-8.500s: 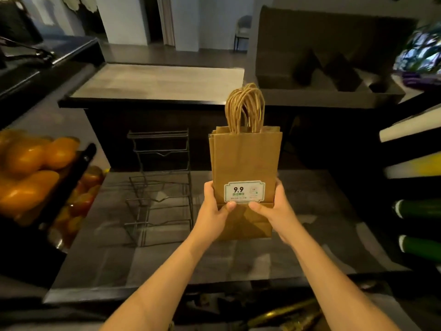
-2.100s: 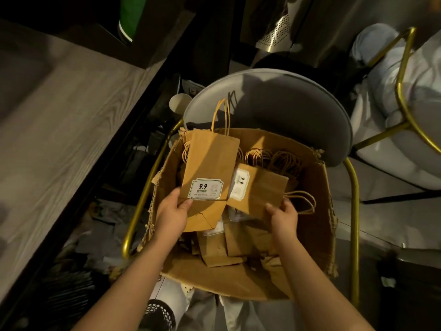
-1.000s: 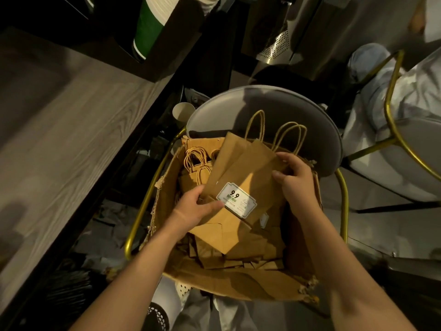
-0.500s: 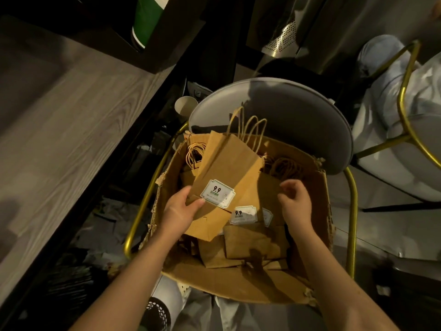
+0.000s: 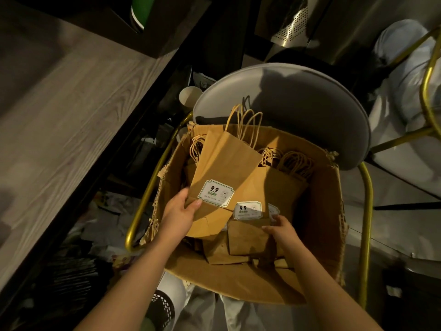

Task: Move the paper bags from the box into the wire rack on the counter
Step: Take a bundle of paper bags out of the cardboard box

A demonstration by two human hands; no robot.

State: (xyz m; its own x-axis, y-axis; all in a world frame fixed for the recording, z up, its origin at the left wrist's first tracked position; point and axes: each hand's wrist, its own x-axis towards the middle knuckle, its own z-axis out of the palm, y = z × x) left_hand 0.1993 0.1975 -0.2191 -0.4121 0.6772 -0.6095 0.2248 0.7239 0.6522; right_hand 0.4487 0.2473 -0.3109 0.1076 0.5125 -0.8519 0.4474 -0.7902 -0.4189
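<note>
While the left hand grips a flat paper bag by its lower left corner, thumb laid on the front just beside the white label, the right hand pinches a second bag just under its own label, towards the right side of the box. Both bags are inside the box walls. The first is tilted up towards the far left corner, with its twine handles poking above the far wall. There are several loops, so it may be more than one bag pressed together. The second lies lower, against the first one's right edge. More bags lie flat on the box floor, and a bunch of handles crowds the far right corner.

I'd judge the step to be gathering a handful to carry over. To do it well, slide the second bag flush with the first, labels facing the same way, and square the bottom edges. Then lift straight up so the loops don't snag the ones at the far wall or the torn cardboard rim. Thin paper creases, so a flat, firm hold beats a crumpling one.

The box sits on a grey padded chair with a gold frame. A wood-grain counter runs along the left, and the wire rack is out of sight. A paper cup stands just past the chair's left edge. The light is dim and warm.
</note>
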